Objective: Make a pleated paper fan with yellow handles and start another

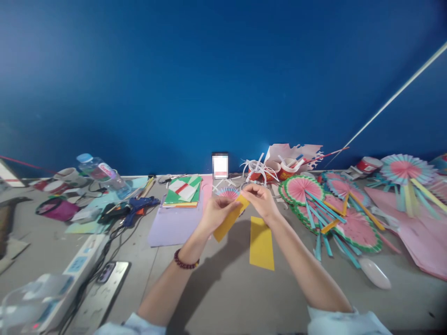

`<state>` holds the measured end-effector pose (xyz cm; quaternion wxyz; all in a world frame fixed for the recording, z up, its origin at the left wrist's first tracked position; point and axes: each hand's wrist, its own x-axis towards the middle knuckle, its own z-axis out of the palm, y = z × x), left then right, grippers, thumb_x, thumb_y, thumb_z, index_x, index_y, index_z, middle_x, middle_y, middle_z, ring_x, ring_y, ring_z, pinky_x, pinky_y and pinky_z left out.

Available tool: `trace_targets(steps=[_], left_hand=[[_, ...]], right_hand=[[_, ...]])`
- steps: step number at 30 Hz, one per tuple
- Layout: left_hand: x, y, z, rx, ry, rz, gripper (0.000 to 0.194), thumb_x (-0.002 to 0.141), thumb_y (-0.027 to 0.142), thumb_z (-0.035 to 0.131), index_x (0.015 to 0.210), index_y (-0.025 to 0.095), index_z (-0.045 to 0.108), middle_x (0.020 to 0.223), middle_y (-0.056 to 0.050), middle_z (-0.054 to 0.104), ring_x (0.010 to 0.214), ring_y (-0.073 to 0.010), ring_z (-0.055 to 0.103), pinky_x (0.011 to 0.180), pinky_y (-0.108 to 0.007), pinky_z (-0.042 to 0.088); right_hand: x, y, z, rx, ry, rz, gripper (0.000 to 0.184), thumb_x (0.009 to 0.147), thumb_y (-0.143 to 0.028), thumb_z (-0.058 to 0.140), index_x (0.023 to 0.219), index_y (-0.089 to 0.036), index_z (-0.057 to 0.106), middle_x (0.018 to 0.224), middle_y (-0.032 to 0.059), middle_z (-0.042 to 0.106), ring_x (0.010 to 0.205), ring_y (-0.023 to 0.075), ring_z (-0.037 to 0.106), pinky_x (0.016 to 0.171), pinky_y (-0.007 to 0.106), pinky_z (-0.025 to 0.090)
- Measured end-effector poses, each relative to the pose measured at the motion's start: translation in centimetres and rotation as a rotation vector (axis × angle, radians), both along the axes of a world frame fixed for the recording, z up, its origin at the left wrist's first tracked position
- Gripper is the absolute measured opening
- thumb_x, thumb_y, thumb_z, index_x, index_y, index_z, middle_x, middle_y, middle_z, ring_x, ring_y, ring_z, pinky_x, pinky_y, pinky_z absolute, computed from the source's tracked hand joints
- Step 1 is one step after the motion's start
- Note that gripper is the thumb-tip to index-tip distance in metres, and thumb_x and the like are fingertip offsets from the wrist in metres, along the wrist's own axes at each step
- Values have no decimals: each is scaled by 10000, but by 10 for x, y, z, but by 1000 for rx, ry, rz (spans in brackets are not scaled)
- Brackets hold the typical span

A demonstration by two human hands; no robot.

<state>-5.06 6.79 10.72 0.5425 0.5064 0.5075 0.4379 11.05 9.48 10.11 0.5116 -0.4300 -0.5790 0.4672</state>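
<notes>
Both my hands are raised over the middle of the grey table, pinching one yellow paper strip (pixel 228 219). My left hand (pixel 218 211) grips the strip's upper part with closed fingers. Fingers of my right hand (pixel 260 199) are closed on its top end. The strip hangs down and to the left from them. A second yellow strip (pixel 261 243) lies flat on the table just below my right wrist. A small pink and blue paper fan (pixel 227 192) sits just behind my hands.
Finished pink and green paper fans with blue sticks (pixel 331 214) are piled at the right. Pink paper (pixel 419 232) lies far right. Coloured paper sheets (pixel 183 191), a blue glue gun (pixel 139 207), a water bottle (pixel 101 174), a phone (pixel 110 274) and a power strip (pixel 75 270) fill the left.
</notes>
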Motion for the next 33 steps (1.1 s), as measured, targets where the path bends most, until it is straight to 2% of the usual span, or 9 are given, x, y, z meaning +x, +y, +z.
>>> trace_targets(steps=[4, 10, 21, 28, 33], left_hand=[[-5, 5, -7, -50, -11, -42, 365, 597, 504, 793, 683, 153, 746, 641, -54, 696, 527, -141, 581, 463, -213, 413], [-11, 9, -8, -132, -84, -151, 370, 591, 517, 800, 671, 160, 748, 643, -55, 693, 544, -136, 595, 505, -212, 438], [-13, 11, -13, -113, -58, -193, 408, 648, 561, 745, 717, 160, 762, 633, -60, 691, 524, -134, 588, 481, -207, 408], [-11, 10, -11, -124, -70, -135, 377, 605, 525, 783, 716, 165, 765, 660, -64, 709, 532, -139, 606, 502, -220, 451], [-10, 9, -10, -124, -89, -111, 342, 574, 494, 811, 642, 166, 740, 634, -54, 697, 538, -137, 610, 520, -226, 463]], right_hand=[[4, 1, 2, -32, -5, -48, 281, 717, -460, 669, 665, -191, 610, 580, -19, 544, 569, 123, 486, 540, 251, 401], [7, 3, 1, -60, -58, -43, 283, 716, -462, 674, 727, -180, 654, 634, -4, 600, 567, 122, 497, 504, 245, 400], [6, 3, -3, -43, -96, -57, 336, 733, -501, 667, 769, -167, 665, 619, 6, 617, 515, 122, 517, 469, 249, 416], [7, 2, -3, -70, -60, -38, 307, 738, -477, 673, 769, -172, 657, 611, 2, 606, 502, 116, 508, 453, 242, 424], [6, 3, -4, -47, -74, -42, 299, 751, -466, 667, 791, -170, 660, 632, 9, 608, 527, 120, 517, 467, 243, 425]])
